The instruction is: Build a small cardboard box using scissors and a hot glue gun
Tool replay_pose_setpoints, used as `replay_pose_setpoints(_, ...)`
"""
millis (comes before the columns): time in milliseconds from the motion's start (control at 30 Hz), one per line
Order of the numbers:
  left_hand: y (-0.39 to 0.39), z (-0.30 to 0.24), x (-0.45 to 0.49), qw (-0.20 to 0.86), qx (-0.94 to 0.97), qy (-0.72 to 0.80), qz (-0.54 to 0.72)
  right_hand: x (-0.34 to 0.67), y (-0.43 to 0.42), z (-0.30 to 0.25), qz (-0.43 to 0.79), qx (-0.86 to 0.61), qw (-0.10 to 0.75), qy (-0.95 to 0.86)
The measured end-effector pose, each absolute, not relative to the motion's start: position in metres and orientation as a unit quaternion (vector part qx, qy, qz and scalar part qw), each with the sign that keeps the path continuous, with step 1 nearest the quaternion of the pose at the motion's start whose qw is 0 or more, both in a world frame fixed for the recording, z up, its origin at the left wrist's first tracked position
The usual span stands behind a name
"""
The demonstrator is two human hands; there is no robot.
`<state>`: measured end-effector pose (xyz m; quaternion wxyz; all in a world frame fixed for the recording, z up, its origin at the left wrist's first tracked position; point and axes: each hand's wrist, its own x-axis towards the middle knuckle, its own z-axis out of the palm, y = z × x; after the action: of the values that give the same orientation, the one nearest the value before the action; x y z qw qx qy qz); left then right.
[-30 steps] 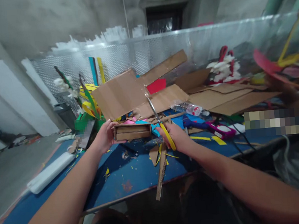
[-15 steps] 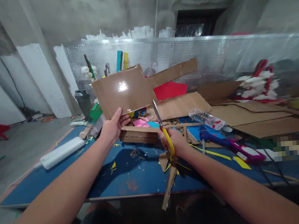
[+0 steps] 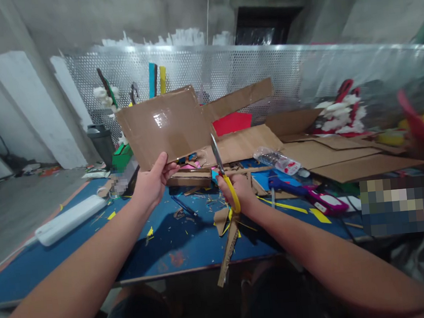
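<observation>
My left hand (image 3: 155,182) grips the lower edge of a brown cardboard sheet (image 3: 168,128), thumb on its front face. The sheet is held up above the table, tilted, its taped surface catching the light. From its right side a narrow cardboard strip (image 3: 240,99) sticks out. Yellow-handled scissors (image 3: 233,194) are in my right hand (image 3: 241,192), their blades pointing up at the sheet's lower right corner. Whether the blades touch the cardboard I cannot tell. Below my right hand lies a cardboard offcut (image 3: 228,256) that overhangs the table's front edge.
On the blue table (image 3: 157,258) lie a white power strip (image 3: 72,219), a blue-and-purple glue gun (image 3: 311,195), a clear plastic bottle (image 3: 279,162) and paper scraps. Flattened cardboard (image 3: 361,163) covers the right side. A perforated metal panel (image 3: 289,73) stands behind.
The whole view has swung slightly to the right, so the things appear further left. Both hands keep their hold, with the scissors still at the sheet's lower right corner.
</observation>
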<state>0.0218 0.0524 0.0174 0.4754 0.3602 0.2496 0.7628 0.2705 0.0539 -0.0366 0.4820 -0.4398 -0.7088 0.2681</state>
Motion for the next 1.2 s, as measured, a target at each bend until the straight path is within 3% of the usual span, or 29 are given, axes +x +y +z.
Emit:
replay_pose_setpoints(700,0.05,0.009,0.032,0.471,0.366,0.259,0.759,0.276,0.062,-0.03,0.213,-0.427,0.503,-0.72)
replay_pose_setpoints(1000,0.048,0.005,0.034,0.471,0.392,0.274,0.741,0.275,0.062,-0.029,0.286,-0.442,0.494,-0.692)
replay_pose_setpoints(1200,0.046,0.003,0.037,0.485,0.368,0.27,0.746,0.279,0.059,-0.022,0.239,-0.424,0.507,-0.711)
